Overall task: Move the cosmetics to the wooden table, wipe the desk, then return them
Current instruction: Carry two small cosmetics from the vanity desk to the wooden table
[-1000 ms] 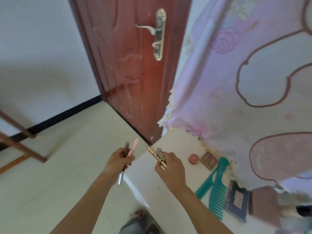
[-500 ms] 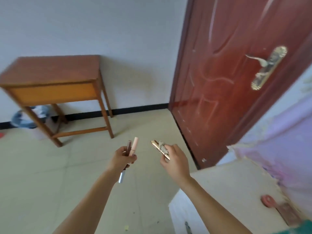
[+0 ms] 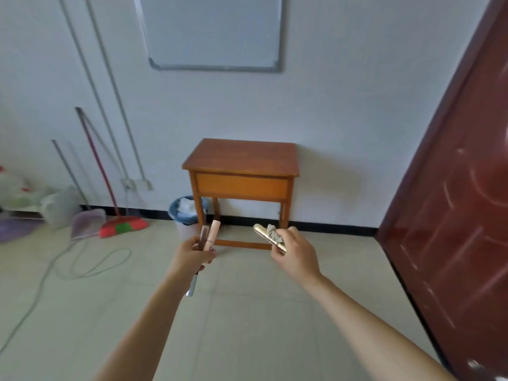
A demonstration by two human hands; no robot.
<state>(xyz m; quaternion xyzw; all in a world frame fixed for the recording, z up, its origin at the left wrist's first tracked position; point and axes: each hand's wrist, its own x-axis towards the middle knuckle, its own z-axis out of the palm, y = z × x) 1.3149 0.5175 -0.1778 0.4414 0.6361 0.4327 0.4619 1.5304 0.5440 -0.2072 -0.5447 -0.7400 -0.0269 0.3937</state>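
The wooden table (image 3: 242, 158) stands against the far wall, straight ahead, its brown top bare. My left hand (image 3: 189, 257) grips two slim cosmetics upright, a pale pink tube (image 3: 214, 231) and a brown stick (image 3: 204, 235), with a silver end poking out below the fist. My right hand (image 3: 294, 251) holds a gold cosmetic tube (image 3: 268, 237) together with a small grey crumpled item (image 3: 272, 229). Both hands are held out in front of me, well short of the table. The white desk is out of view.
A dark red door (image 3: 456, 215) stands open on the right. A blue waste bin (image 3: 184, 210) sits at the table's left leg. A red broom (image 3: 123, 226), dustpan (image 3: 88, 221), poles and a loose cable (image 3: 90, 268) lie at the left. A whiteboard (image 3: 214, 31) hangs above.
The view has swung left from the desk and door to face the wooden table, which now sits centred. Both hands keep the same grip on their cosmetics.
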